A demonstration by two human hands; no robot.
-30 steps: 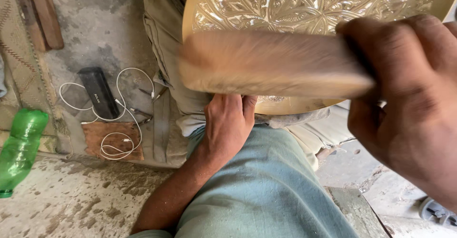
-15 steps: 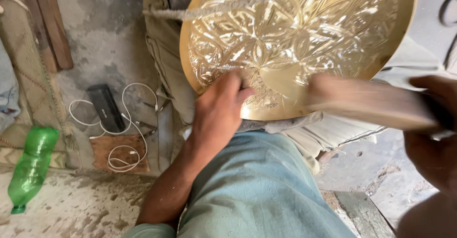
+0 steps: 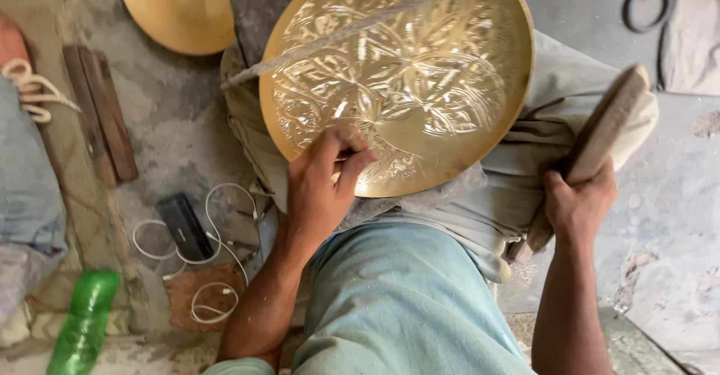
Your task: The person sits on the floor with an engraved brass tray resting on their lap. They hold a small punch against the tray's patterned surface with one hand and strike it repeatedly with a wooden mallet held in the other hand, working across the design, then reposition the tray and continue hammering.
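We're looking down over our own lap, and the big engraved brass plate leans across our knees on grey cloth, its patterned face turned up to us. Our left hand sits at the plate's lower left rim, fingers pinched tight around a small tool whose tip presses on the engraving. Off to the right, well clear of the plate's edge, our right hand is clenched around the handle of a wooden mallet, its head tilted up and away from the metal. A cord runs slantwise over the plate's upper half. On the floor to our left lie 1 green bottle, a dark phone with white cable, and a second plain brass disc higher up.
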